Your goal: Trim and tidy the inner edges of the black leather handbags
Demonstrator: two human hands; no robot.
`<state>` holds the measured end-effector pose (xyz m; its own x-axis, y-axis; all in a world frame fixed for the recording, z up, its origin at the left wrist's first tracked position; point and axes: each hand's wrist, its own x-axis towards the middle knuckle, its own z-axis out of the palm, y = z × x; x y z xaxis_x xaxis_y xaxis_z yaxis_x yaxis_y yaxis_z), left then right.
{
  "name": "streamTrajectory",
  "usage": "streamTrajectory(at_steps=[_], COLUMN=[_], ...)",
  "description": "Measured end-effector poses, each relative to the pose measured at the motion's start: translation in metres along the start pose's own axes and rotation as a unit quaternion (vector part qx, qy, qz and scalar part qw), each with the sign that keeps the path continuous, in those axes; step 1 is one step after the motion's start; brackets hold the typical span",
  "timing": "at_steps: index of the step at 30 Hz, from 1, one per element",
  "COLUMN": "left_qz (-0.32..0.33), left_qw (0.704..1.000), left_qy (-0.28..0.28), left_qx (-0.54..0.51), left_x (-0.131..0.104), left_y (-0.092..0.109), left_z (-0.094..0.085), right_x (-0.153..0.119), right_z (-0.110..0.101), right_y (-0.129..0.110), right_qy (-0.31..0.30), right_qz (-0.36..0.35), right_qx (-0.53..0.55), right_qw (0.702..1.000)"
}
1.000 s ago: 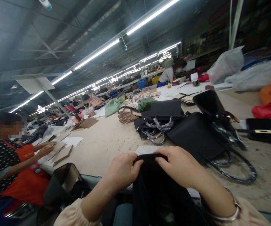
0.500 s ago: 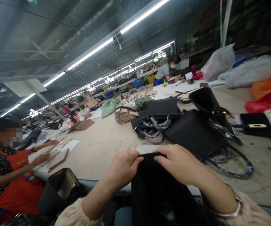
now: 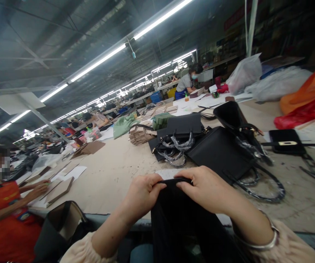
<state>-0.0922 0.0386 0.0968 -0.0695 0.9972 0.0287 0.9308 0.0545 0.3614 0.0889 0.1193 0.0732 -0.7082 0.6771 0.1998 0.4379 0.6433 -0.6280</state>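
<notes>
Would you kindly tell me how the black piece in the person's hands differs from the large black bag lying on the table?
The black piece is gripped along its top edge by the left hand and right hand, while the large black bag lies on the table, held by neither. The bag shows wrapped handles; no handle is visible on the piece. Both are black.

We've got lights (image 3: 99, 62) slanting overhead, a fan (image 3: 37, 59) up on the left! Below, we spot a co-worker in an orange apron (image 3: 11, 226) near some boards (image 3: 61, 191). Mid-view, green cloth (image 3: 123, 125); far right, red plastic (image 3: 301, 111) by an orange bundle (image 3: 305, 89), pale bags (image 3: 280, 86) to their left.
</notes>
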Motion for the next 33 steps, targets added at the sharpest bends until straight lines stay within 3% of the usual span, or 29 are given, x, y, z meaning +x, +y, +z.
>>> streamTrajectory(at_steps=[7,14,23,33], left_qz=[0.02,0.025,0.038,0.039], left_qw=[0.998,1.0,0.994,0.993], left_qy=[-0.044,-0.015,0.013,0.046], left_qx=[-0.047,-0.002,-0.1,-0.102], left_x=[0.008,0.013,0.012,0.013], left_y=[0.0,0.002,0.001,0.007], left_z=[-0.001,0.004,0.007,0.01], right_x=[0.002,0.004,0.006,0.006], right_z=[0.0,0.001,0.004,0.0], right_y=[0.004,0.005,0.006,0.005], right_qy=[0.007,0.009,0.019,0.02], right_qz=[-0.011,-0.002,0.004,0.012], right_qx=[0.036,0.041,0.054,0.038], right_qw=[0.999,0.999,0.998,0.999])
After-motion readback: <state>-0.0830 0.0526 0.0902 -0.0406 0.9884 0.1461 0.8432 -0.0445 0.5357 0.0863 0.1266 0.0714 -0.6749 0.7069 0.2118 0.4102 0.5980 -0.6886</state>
